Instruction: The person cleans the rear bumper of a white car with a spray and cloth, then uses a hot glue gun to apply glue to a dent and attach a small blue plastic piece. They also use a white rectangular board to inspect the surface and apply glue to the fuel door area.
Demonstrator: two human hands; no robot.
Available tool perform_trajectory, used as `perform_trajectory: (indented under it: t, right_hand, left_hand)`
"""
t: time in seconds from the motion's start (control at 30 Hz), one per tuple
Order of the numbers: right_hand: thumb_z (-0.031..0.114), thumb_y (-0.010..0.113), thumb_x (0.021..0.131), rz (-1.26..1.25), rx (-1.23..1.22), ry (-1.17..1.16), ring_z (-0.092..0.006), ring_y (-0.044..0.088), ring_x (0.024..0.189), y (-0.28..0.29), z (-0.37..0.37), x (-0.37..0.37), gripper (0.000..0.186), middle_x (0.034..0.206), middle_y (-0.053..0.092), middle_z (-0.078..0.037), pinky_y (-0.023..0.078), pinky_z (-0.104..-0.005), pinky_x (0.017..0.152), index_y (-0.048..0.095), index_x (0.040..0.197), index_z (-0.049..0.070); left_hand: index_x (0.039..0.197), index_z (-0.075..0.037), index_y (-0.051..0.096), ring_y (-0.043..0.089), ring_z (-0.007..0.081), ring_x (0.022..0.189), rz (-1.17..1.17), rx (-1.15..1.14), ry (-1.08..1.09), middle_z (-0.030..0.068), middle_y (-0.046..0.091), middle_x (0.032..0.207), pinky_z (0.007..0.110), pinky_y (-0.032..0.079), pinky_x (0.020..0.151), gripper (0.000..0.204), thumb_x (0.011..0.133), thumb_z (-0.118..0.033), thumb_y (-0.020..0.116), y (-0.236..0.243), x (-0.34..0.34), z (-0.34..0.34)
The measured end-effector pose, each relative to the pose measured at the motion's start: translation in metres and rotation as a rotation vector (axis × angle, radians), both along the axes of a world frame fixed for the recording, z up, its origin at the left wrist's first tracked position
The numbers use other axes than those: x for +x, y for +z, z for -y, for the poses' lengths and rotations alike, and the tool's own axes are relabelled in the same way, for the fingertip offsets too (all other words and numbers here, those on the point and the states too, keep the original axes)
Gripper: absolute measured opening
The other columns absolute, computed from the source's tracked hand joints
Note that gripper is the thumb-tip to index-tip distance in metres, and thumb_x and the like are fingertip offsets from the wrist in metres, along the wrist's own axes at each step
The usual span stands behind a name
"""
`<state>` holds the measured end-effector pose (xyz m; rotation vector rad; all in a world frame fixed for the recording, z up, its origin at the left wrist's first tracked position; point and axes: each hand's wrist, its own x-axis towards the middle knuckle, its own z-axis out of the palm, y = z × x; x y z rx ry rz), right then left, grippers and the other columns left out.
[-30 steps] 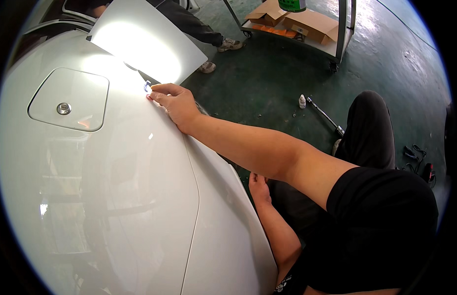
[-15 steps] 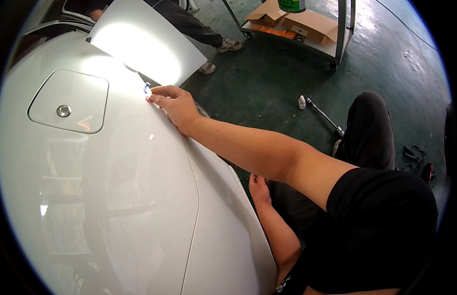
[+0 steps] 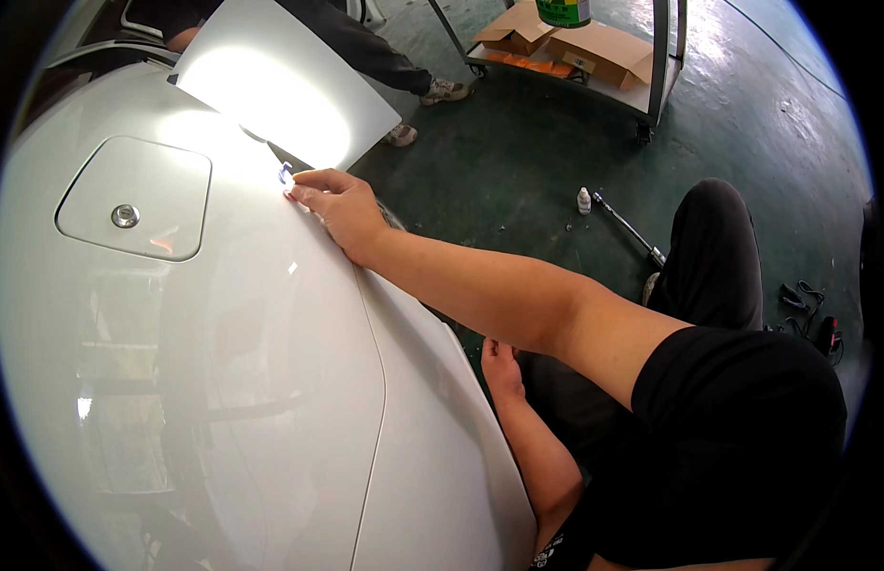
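Observation:
My right hand [image 3: 339, 207] reaches across to the rounded edge of a glossy white car body panel [image 3: 242, 352]. Its thumb and fingers pinch a small blue piece [image 3: 286, 174] against or just over the panel; a reddish spot shows under the fingertips. What kind of piece it is cannot be made out. Low beside the panel's edge, my left hand [image 3: 502, 369] is closed with curled fingers, partly behind my right arm. Whatever it may hold is hidden. A square fuel flap [image 3: 152, 181] with a round metal lock lies left of my right hand.
A brightly lit white board [image 3: 280, 86] stands beyond my right hand, with another person's leg [image 3: 366, 48] behind it. A wheeled cart [image 3: 642, 90] carries cardboard boxes [image 3: 604, 52]. On the green floor lie a small white bottle [image 3: 584, 201], a metal bar tool [image 3: 632, 228] and cables [image 3: 808, 309].
Both hands hold nearly the same place and pose. The whole view has shifted very slightly; nothing is visibly taken up or let go.

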<state>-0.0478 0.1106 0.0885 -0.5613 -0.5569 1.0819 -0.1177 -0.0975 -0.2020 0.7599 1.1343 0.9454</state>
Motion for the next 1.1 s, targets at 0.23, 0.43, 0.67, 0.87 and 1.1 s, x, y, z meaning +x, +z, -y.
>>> perform_trajectory:
  t: [0.23,0.43,0.67,0.87,1.1]
  right_hand:
    - [0.027,0.072,0.098,-0.127,0.006,-0.007,-0.0103,0.054,0.095,-0.001,0.001,0.003,0.032,0.108,0.067,0.000,0.046,-0.0260,0.078,0.072,0.123,0.007]
    - [0.032,0.064,0.101,-0.076,0.031,0.037,-0.0075,0.049,0.091,-0.010,0.005,0.004,0.036,0.108,0.065,0.001,0.042,-0.0231,0.069,0.072,0.127,0.009]
    - [0.029,0.058,0.101,0.022,0.074,-0.021,-0.0082,0.047,0.090,-0.007,0.006,-0.005,0.034,0.099,0.060,0.002,0.044,-0.0245,0.072,0.074,0.125,0.009]
    - [0.027,0.059,0.102,-0.059,0.073,0.048,-0.0080,0.049,0.082,-0.011,0.017,0.033,0.036,0.097,0.059,0.001,0.043,-0.0246,0.068,0.071,0.128,0.007]
    - [0.027,0.064,0.099,0.306,-0.140,-0.061,-0.0081,0.054,0.083,-0.068,0.057,0.189,0.029,0.092,0.063,0.003,0.047,-0.0274,0.075,0.075,0.115,0.006]
  left_hand:
    - [0.110,-0.004,0.064,0.049,0.0070,0.071,0.030,0.012,-0.013,-0.0029,0.062,0.086,0.025,0.039,0.064,0.020,0.104,-0.023,0.064,0.002,-0.001,-0.001]
    - [0.111,-0.004,0.064,0.058,0.0097,0.078,0.014,0.009,-0.009,0.0005,0.067,0.094,0.026,0.045,0.069,0.019,0.103,-0.021,0.064,0.000,-0.003,-0.003]
    - [0.116,-0.002,0.063,0.062,0.0120,0.084,0.014,0.021,0.008,0.0031,0.069,0.101,0.027,0.049,0.073,0.024,0.102,-0.021,0.065,-0.007,-0.010,-0.001]
    - [0.122,-0.004,0.063,0.069,0.0173,0.097,-0.106,0.029,-0.011,0.0075,0.071,0.110,0.030,0.052,0.083,0.030,0.102,-0.026,0.066,-0.006,-0.009,-0.001]
    - [0.125,-0.003,0.062,0.070,0.0247,0.105,-0.171,0.040,-0.057,0.0119,0.069,0.118,0.036,0.053,0.089,0.034,0.102,-0.028,0.066,-0.006,-0.015,-0.004]
